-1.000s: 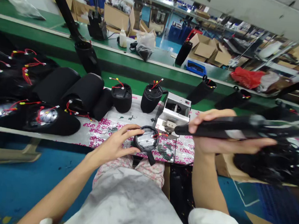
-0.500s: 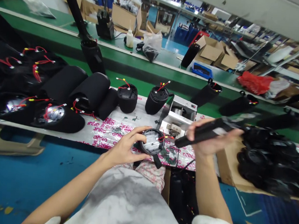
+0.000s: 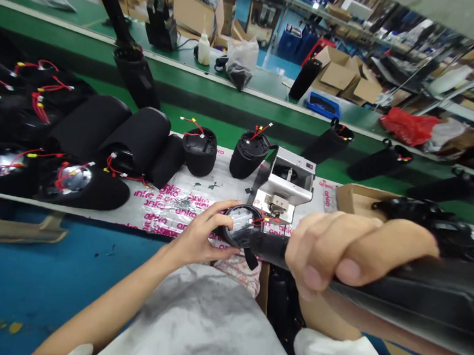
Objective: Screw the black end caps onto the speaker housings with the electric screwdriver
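My left hand [image 3: 199,236] grips the side of a round black speaker unit [image 3: 239,227] at the near edge of the work mat [image 3: 178,200]; red wires with yellow tips [image 3: 267,220] stick out of its open top. My right hand [image 3: 338,251] is wrapped around a long black power screwdriver [image 3: 416,293], held close to the camera, its nose [image 3: 262,244] pointing left at the speaker unit. A small metal screw feeder box [image 3: 288,184] stands just behind the unit.
Black fabric-covered speaker bodies [image 3: 137,137] with red wires lie in a pile at left; two stand upright [image 3: 200,150] behind the mat. A cardboard box [image 3: 350,196] of black parts sits at right. A green conveyor [image 3: 227,97] runs behind with more black cylinders [image 3: 326,141].
My right hand has brought the screwdriver down and toward the camera, its nose now low beside the speaker unit. My left hand has stayed on the unit.
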Tool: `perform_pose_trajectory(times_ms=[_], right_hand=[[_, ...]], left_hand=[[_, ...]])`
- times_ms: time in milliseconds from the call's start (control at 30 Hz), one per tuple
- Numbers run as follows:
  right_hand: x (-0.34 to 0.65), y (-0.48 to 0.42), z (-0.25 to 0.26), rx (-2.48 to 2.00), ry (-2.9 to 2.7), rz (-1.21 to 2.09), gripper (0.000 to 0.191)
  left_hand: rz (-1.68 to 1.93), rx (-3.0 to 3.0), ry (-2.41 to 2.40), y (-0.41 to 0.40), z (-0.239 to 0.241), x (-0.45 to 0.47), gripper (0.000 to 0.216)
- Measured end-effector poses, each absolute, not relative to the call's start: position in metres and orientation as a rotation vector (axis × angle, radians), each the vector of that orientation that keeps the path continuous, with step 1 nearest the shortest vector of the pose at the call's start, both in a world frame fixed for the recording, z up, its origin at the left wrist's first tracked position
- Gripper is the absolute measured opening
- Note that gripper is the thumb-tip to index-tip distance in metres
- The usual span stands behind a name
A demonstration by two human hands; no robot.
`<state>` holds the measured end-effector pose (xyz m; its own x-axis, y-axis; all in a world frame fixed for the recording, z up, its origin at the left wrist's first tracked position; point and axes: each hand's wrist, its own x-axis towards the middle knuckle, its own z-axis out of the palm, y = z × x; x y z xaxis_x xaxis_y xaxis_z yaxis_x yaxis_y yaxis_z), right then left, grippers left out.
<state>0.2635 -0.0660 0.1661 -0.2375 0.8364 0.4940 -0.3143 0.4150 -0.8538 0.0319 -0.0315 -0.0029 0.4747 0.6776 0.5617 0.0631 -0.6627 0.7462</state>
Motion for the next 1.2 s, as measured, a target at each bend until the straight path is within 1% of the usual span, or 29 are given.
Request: perform_pose_trajectory(times_ms=[67,167,267,400,500,600,700,767,833,900,1200], right_hand=[[0.256,-0.058,0.164,-0.451,-1.485,1.158,0.033],[0.259,-0.057,0.161,-0.446,-1.51,1.215,0.039],[0.26,-0.059,0.157,-0.434,-1.44,1.185,0.045],[0.253,-0.056,0.152,-0.414,-1.408,1.143,0.036],[0.249,-0.054,0.149,-0.403,-1.395,1.109,0.036],[0.25,-0.055,0.148,-0.429,-1.385,1.079,0.026],[0.251,-0.056,0.149,-0.505,-1.403,1.13,0.019],[0.252,-0.056,0.149,-0.512,-1.402,1.172,0.023],[0.253,-0.056,0.15,-0.485,-1.39,1.174,0.034],[0.254,-0.056,0.15,-0.465,-1.384,1.15,0.04],[0.26,-0.06,0.151,-0.485,-1.384,1.132,0.038]], left_hand=[[1.198,2.05,0.596,-0.032,-0.002,0.033,0.046],[1.208,2.044,0.587,-0.032,-0.002,0.034,0.045],[1.213,2.042,0.595,-0.032,-0.002,0.035,0.044],[1.212,2.041,0.594,-0.032,-0.002,0.034,0.045],[1.211,2.037,0.594,-0.032,-0.002,0.034,0.046],[1.214,2.034,0.595,-0.032,-0.002,0.035,0.046],[1.216,2.035,0.6,-0.032,-0.001,0.035,0.046],[1.214,2.036,0.602,-0.032,-0.001,0.035,0.046],[1.213,2.04,0.604,-0.032,-0.001,0.035,0.046],[1.215,2.042,0.606,-0.032,-0.001,0.035,0.047],[1.214,2.051,0.594,-0.033,-0.001,0.036,0.046]])
